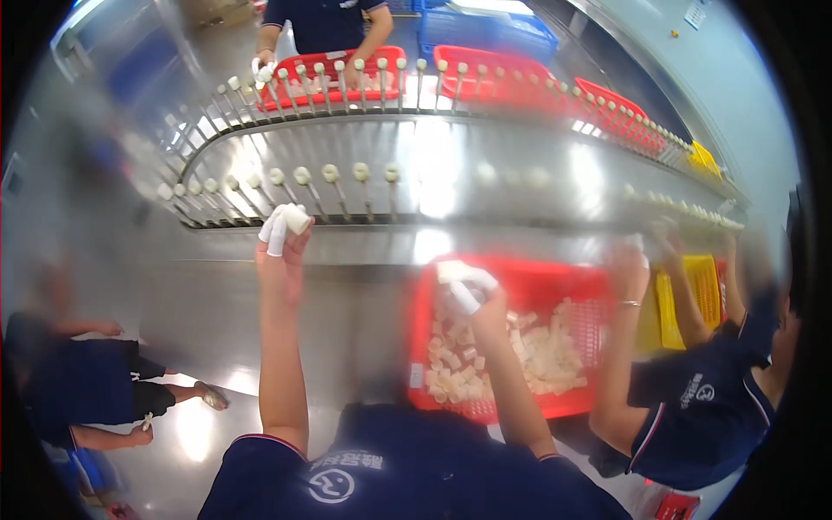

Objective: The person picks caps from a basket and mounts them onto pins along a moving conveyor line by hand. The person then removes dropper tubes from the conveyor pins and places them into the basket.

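Noted pale cylinder pinched at tips of left fingers, closed against it; cannot tell grip of right fingers.

Head-worn fisheye view, facing downward, near, wide-angled
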The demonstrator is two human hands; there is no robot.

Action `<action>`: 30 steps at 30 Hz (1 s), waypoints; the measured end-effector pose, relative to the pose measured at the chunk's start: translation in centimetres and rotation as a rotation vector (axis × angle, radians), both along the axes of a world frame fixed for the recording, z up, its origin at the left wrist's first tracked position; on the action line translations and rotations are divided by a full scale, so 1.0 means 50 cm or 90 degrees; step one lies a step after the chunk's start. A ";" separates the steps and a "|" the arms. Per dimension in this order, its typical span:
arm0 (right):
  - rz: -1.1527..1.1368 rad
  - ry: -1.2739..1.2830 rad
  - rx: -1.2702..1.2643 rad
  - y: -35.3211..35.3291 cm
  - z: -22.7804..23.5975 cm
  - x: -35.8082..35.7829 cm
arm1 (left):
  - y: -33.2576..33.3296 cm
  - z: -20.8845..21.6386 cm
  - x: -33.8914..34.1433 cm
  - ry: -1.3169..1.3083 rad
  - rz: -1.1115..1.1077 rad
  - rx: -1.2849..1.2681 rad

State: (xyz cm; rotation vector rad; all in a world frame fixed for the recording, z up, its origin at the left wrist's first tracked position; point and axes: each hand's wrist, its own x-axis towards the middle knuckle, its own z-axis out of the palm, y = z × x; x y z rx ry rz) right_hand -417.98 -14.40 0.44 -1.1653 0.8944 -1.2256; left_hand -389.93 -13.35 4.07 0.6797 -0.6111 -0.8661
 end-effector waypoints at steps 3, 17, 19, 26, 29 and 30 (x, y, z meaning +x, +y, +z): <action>-0.022 -0.030 0.049 -0.025 -0.003 -0.038 | -0.038 0.026 -0.023 -0.251 0.159 0.059; 0.213 -0.627 0.156 -0.194 -0.015 -0.200 | -0.251 -0.029 -0.323 -0.796 0.284 0.142; 0.212 -0.284 -0.019 -0.228 0.079 -0.172 | -0.217 -0.043 -0.397 -0.864 0.259 0.197; 0.154 0.377 -0.548 -0.326 0.225 -0.021 | 0.006 -0.219 -0.600 -0.770 -0.162 0.191; 0.199 0.479 -0.641 -0.337 0.246 -0.014 | 0.070 -0.203 -0.635 -0.724 -0.210 0.237; 0.209 0.614 -0.679 -0.344 0.244 -0.015 | 0.080 -0.193 -0.645 -0.722 -0.189 0.243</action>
